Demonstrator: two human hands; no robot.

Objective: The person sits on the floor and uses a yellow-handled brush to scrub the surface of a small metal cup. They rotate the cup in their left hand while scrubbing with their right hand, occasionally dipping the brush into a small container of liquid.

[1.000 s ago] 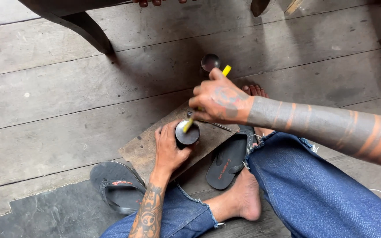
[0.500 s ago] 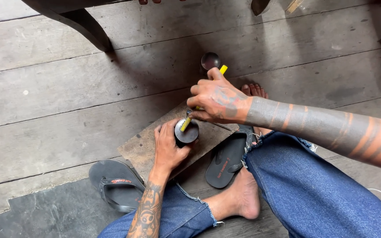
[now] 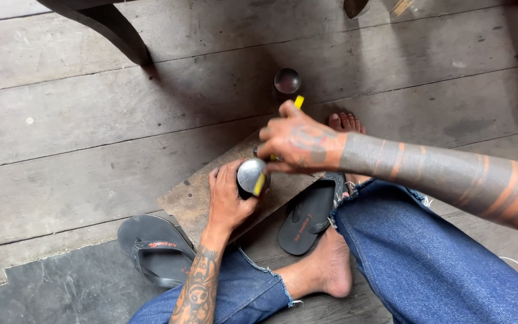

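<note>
While the grey plank floor [image 3: 91, 132] and the dark chair leg [image 3: 112, 30] at the top of the view sit just as they did a second ago, the work over the worn wooden board [image 3: 193, 198] has shifted a little. The person sits with jeans-clad legs [image 3: 427, 264] drawn in, one bare foot [image 3: 331, 270] tucked beside a black flip-flop [image 3: 310, 216] and a second flip-flop [image 3: 151, 249] lying left of the board. The right hand [image 3: 298, 144], closed around a yellow-handled tool [image 3: 261, 181], has dropped and swung leftward since the earlier pictures, so the tool's lower end now lies across the rim of the small round tin [image 3: 252, 176] rather than above it; its yellow top end pokes out past the knuckles. The left hand [image 3: 229, 201] stays wrapped around the tin's side, steadying it upright on the board, in much the same grip as before. Judging by that change, the tool is being levered or scraped against the tin's shiny lid, though whether the lid has lifted cannot be told. Beyond the hands, a small dark round cap-like object [image 3: 287, 81] rests on the floor, unmoved.
</note>
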